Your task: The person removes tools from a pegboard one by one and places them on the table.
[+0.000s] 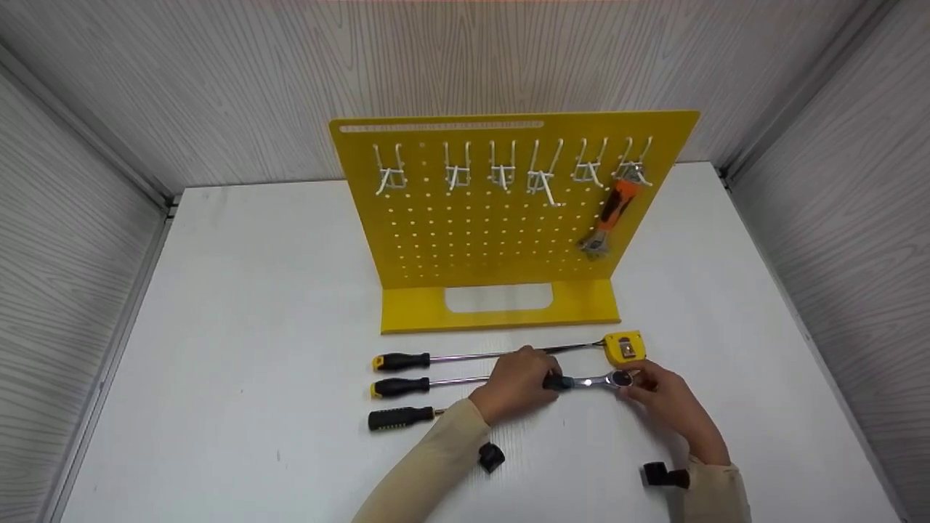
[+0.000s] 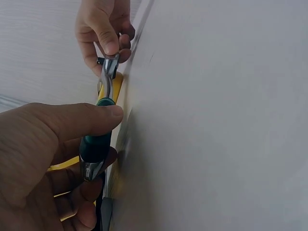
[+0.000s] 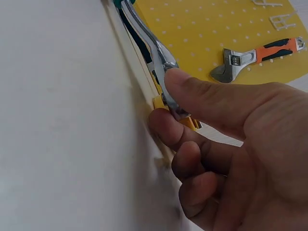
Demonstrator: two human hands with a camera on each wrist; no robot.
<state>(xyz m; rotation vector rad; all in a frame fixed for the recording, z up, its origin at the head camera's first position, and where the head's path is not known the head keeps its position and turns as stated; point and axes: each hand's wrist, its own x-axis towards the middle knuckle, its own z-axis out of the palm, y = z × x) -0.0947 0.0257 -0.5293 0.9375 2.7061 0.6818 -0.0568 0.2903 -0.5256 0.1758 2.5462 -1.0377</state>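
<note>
Both hands hold a ratchet wrench [image 1: 587, 382] low over the white table. My left hand [image 1: 517, 383] pinches its dark green handle [image 2: 96, 144] between thumb and fingers. At the other end, my right hand [image 1: 665, 399] grips the shiny ratchet head [image 1: 620, 379], its thumb [image 3: 180, 82] lying on the metal. Just behind the right fingers lies a yellow tape measure [image 1: 625, 347]. To the left are two long screwdrivers with black and yellow handles, an upper one [image 1: 403, 361] and a lower one [image 1: 402, 387]. A third black handle [image 1: 399, 418] lies nearest, its far end hidden by the left arm.
Behind the tools stands a yellow pegboard [image 1: 479, 247] with several white hooks [image 1: 458, 176] along its upper part. An adjustable wrench [image 1: 617, 207] with an orange and black handle hangs on the rightmost hook. Pale walls enclose the white table [image 1: 254, 290].
</note>
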